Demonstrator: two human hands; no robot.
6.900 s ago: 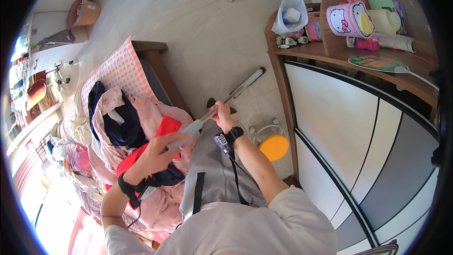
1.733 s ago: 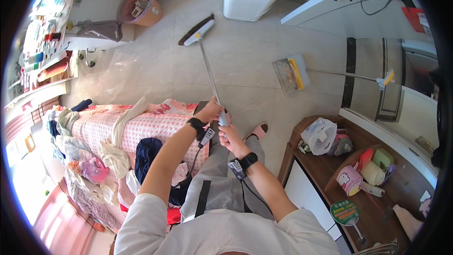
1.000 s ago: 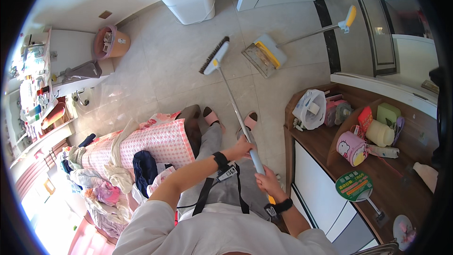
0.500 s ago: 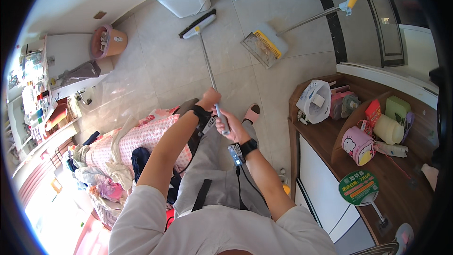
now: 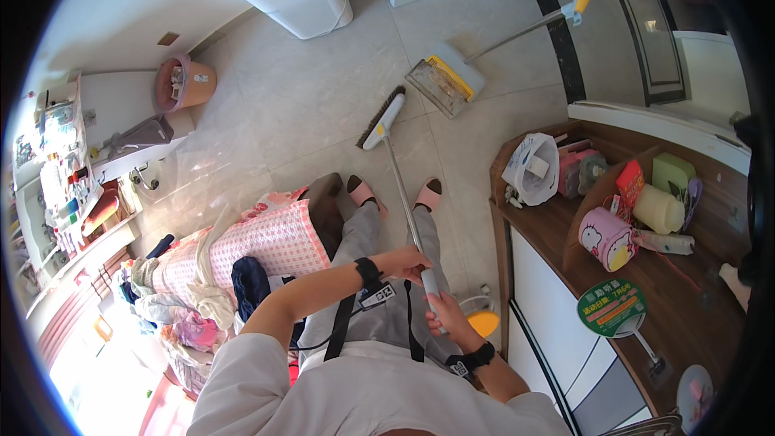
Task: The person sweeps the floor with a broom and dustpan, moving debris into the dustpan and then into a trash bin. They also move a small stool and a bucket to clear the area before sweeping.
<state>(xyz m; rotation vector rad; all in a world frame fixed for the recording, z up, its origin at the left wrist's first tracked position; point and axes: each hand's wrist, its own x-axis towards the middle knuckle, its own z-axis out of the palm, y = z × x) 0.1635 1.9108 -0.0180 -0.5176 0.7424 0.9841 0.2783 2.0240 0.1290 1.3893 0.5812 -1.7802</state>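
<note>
A broom (image 5: pixel 399 165) with a thin metal pole and a grey grip slants across in front of my legs. My left hand (image 5: pixel 406 265) is closed round the pole just above the grip. Lower down, my right hand (image 5: pixel 449 315) wraps round the grey grip near its end. On the tiles beyond my feet, the broom's white head with dark bristles (image 5: pixel 381 118) points toward a dustpan (image 5: pixel 441 85). That dustpan is grey with a yellow comb edge, and its long handle (image 5: pixel 517 35) leans away to the far right, ending in a yellow grip.
A patterned-cloth bench (image 5: pixel 234 254) heaped with clothes stands at left. Farther off are a pink bin (image 5: pixel 194 85) and a white appliance (image 5: pixel 295 0). On the right, a brown wooden cabinet top (image 5: pixel 565 242) holds a white plastic bag (image 5: pixel 533 169), a pink container and a green round fan.
The broom head has swept back toward me and to the right, nearer the dustpan. Both hands have moved right and down toward my body, still holding the broom.
</note>
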